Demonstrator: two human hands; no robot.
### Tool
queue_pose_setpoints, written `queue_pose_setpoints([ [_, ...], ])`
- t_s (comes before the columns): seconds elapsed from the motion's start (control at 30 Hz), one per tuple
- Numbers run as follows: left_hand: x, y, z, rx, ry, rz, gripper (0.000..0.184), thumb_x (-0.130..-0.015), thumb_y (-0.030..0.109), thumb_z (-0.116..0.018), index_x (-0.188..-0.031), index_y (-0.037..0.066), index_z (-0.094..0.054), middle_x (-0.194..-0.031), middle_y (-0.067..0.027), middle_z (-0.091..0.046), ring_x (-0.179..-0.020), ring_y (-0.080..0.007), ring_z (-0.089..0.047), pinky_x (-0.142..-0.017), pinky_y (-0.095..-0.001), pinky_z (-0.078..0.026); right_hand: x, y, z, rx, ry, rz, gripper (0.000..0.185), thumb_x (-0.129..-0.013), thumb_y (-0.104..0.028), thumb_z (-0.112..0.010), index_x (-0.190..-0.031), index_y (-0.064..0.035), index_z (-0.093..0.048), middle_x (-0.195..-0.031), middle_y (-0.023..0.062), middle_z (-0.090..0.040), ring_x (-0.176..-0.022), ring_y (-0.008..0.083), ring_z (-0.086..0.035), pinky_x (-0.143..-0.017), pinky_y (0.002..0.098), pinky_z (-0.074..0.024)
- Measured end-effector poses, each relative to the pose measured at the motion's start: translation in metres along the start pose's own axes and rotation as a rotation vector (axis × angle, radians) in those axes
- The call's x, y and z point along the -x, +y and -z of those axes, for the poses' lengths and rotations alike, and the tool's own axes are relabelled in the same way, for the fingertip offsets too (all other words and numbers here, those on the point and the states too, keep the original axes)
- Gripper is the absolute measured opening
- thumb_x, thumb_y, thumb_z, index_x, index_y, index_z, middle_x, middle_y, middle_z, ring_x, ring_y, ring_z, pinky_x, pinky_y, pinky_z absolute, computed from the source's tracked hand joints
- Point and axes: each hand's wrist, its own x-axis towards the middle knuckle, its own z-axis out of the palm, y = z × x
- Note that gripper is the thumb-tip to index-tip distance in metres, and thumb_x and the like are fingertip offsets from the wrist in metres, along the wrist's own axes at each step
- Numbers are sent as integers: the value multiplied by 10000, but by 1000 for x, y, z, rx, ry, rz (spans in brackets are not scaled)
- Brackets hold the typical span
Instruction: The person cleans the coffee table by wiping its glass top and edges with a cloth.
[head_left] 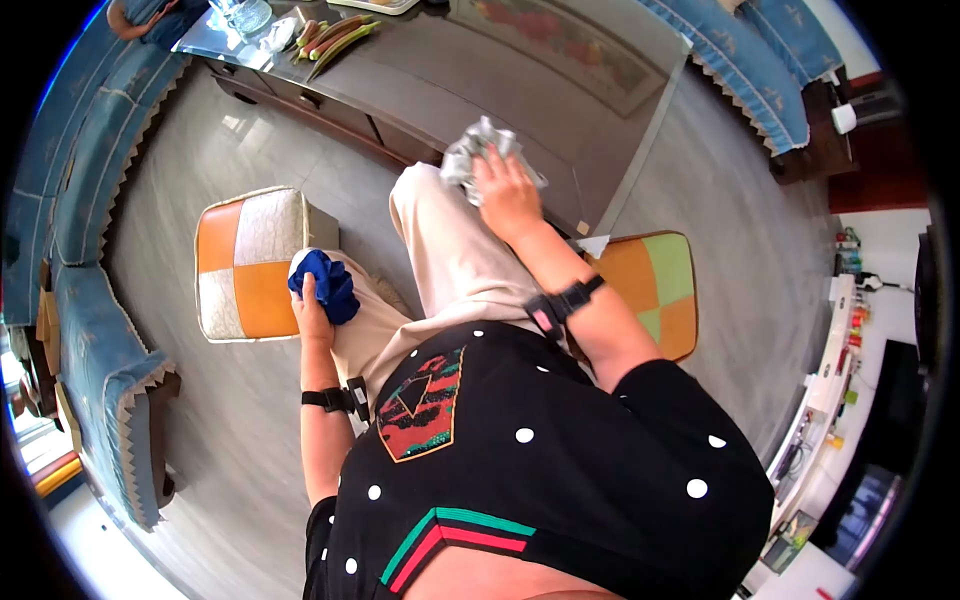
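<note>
My left hand [312, 312] is closed on a bunched dark blue cloth [328, 284], held by my knee beside an orange and white patchwork stool [236, 262]. Under my right hand [508, 196] is a crumpled grey-white cloth [472, 160], pressed at the near edge of the glass-topped coffee table [560, 130]. The fingers of that hand curl over the cloth and are slightly blurred. Whether the cloth lies flat on the glass under my palm is hidden.
Okra-like pods [335, 40] and a glass dish [245, 15] stand at the table's far left. An orange and green stool [655, 295] is at my right. Blue covered sofas [95, 350] line the left, another sofa [760, 70] the upper right. A person's arm [130, 25] shows at upper left.
</note>
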Motion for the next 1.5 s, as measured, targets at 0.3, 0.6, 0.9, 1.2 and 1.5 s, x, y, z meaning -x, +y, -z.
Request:
queue_pose_setpoints([
  [0.3,-4,7,-5,51,-42,74,529,-920,359,-602,-1320,45,-456,-1185,-106,-585,-1009,-220,-627,-834,-347,-551,91,103,126,-312,-49,-545,311,-727,-178,-669,-995,-33,-601,-869,216,-663,-806,406,-646,-675,471,-502],
  [0.6,-7,2,-5,10,-75,18,444,-962,372,-524,-1282,66,-501,-1083,-141,-659,-885,-251,-686,-730,-360,-581,66,66,83,-40,-239,-298,757,-715,-307,-719,-1365,-34,-441,-1434,281,-363,-1336,462,-326,-1084,561,-290],
  [0.9,2,11,-13,-92,-50,61,569,-925,360,-582,-1364,47,-400,-1170,-139,-597,-964,-240,-660,-780,-365,-582,-21,110,26,16,-290,-149,682,-843,-380,-581,-1465,-207,-360,-1556,92,-251,-1431,352,-204,-1142,521,-187],
  [1.2,14,17,-15,-45,29,43,524,-920,398,-582,-1311,68,-465,-1118,-118,-627,-899,-243,-675,-767,-378,-578,12,286,20,-59,234,-570,448,-807,-287,-637,-1120,31,-602,-1326,238,-507,-1265,431,-424,-1073,463,-346],
  [1.5,2,11,-11,85,-95,65,459,-964,422,-471,-1261,77,-530,-1073,-109,-671,-865,-240,-686,-706,-356,-574,70,140,58,103,-71,-363,600,-743,-208,-703,-1279,-8,-525,-1435,232,-389,-1314,464,-346,-1094,496,-317],
])
